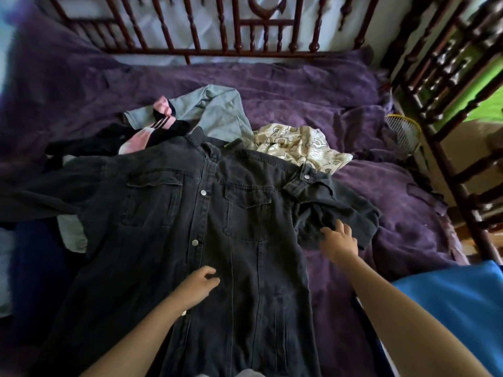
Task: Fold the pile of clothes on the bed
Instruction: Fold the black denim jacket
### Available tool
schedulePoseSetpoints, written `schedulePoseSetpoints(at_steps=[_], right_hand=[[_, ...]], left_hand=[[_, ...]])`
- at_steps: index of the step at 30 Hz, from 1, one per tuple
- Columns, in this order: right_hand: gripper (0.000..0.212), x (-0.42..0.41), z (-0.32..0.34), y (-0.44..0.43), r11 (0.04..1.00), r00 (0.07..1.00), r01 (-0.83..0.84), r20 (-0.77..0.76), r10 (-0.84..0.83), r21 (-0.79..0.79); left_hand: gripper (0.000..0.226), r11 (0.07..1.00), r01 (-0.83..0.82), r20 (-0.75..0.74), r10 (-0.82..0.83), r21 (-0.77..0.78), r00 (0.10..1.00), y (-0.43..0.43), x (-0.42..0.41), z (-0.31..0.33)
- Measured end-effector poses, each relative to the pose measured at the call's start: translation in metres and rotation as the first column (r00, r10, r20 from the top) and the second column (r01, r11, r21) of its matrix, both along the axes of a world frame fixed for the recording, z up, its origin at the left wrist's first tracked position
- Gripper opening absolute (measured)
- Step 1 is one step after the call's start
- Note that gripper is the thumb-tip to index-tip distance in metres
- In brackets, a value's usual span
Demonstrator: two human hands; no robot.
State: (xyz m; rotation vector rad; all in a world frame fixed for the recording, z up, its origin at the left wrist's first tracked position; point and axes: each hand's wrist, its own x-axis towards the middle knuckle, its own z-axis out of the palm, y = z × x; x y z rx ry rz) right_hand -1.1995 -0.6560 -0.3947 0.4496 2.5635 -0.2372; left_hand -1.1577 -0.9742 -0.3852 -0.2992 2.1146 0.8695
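A dark grey denim jacket [163, 219] lies spread front-up on the purple bedcover [313, 91], buttons closed, collar pointing away from me. Its right sleeve [334, 208] is bunched up beside the body. My right hand [339, 242] rests on that bunched sleeve, fingers reaching into the fabric. My left hand [197, 288] lies on the jacket's front near the button placket, fingers loosely curled, holding nothing. Behind the jacket sit a pale blue shirt [217, 110], a pink-and-black garment [152, 131] and a cream patterned cloth [296, 144].
A dark wooden spindle headboard [212, 31] runs along the far side and a wooden bedpost frame [449, 118] stands on the right. A racket head [402, 131] leans at the bed's right edge. Bright blue fabric [449, 308] lies at lower right, dark blue cloth [35, 268] at left.
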Motion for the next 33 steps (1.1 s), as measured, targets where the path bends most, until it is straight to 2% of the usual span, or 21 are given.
schedulePoseSetpoints(at_steps=[3,8,12,13,15,16,17,19,20,22,23,26,28,29,31,33], right_hand=[[0.048,-0.028,-0.008,0.013,0.993,0.992,-0.111,0.063,0.109,0.031],[0.039,-0.061,-0.025,0.034,0.997,0.999,-0.036,0.006,0.036,0.069],[0.039,-0.075,-0.035,0.039,0.997,0.998,-0.07,0.0,0.07,0.04],[0.04,-0.077,-0.033,0.041,0.998,0.998,-0.056,-0.036,0.057,0.015],[0.038,-0.077,-0.025,0.052,0.993,0.966,0.066,-0.243,-0.087,-0.095],[0.037,-0.074,-0.018,0.064,0.964,0.898,0.163,-0.373,-0.232,-0.209],[0.04,-0.068,-0.009,0.077,0.911,0.783,0.254,-0.484,-0.391,-0.325],[0.053,-0.045,-0.002,0.117,0.727,0.492,0.431,-0.536,-0.686,-0.535],[0.058,-0.03,-0.002,0.137,0.609,0.343,0.504,-0.505,-0.792,-0.613],[0.062,0.002,-0.002,0.164,0.373,0.104,0.568,-0.385,-0.917,-0.734],[0.053,0.014,-0.005,0.171,0.262,0.006,0.561,-0.312,-0.95,-0.785],[0.006,0.038,-0.023,0.18,-0.075,-0.313,0.509,-0.103,-0.944,-0.858],[0.014,0.049,-0.039,0.188,-0.236,-0.422,0.474,0.016,-0.907,-0.848],[0.018,0.051,-0.041,0.189,-0.262,-0.431,0.457,0.046,-0.901,-0.85],[0.023,0.046,-0.037,0.188,-0.262,-0.365,0.543,0.057,-0.929,-0.798],[0.053,0.04,-0.029,0.192,-0.228,-0.324,0.654,0.006,-0.946,-0.722]], left_hand=[[0.039,1.0,-0.014,0.03,0.013,0.005,0.999,0.007,-0.004,-0.005],[0.036,0.999,-0.039,0.096,0.042,-0.038,0.995,0.013,-0.002,-0.011],[0.034,0.995,-0.022,0.127,0.034,-0.093,0.991,0.016,-0.003,-0.015],[0.034,0.995,-0.02,0.129,0.032,-0.097,0.991,0.017,-0.005,-0.016],[0.032,0.995,-0.04,0.125,0.051,-0.09,0.991,0.02,-0.008,-0.017],[0.03,0.995,-0.059,0.122,0.069,-0.082,0.99,0.022,-0.01,-0.018],[0.028,0.994,-0.081,0.115,0.089,-0.073,0.989,0.024,-0.012,-0.018],[0.021,0.994,-0.094,0.098,0.1,-0.058,0.99,0.029,-0.015,-0.019],[0.017,0.995,-0.085,0.098,0.09,-0.054,0.991,0.032,-0.015,-0.02],[0.012,0.998,-0.05,0.118,0.056,-0.049,0.991,0.038,-0.015,-0.023],[0.011,0.998,-0.028,0.133,0.035,-0.051,0.99,0.042,-0.014,-0.025],[0.01,0.999,0.012,0.171,-0.003,-0.052,0.985,0.053,-0.01,-0.031],[0.011,0.999,0.01,0.178,-0.003,-0.039,0.984,0.055,-0.007,-0.032],[0.013,0.999,0.006,0.178,0.001,-0.038,0.984,0.055,-0.007,-0.031],[0.013,0.999,-0.001,0.181,0.008,-0.042,0.984,0.05,-0.007,-0.03],[0.011,0.999,-0.03,0.171,0.036,-0.041,0.985,0.043,-0.008,-0.028]])
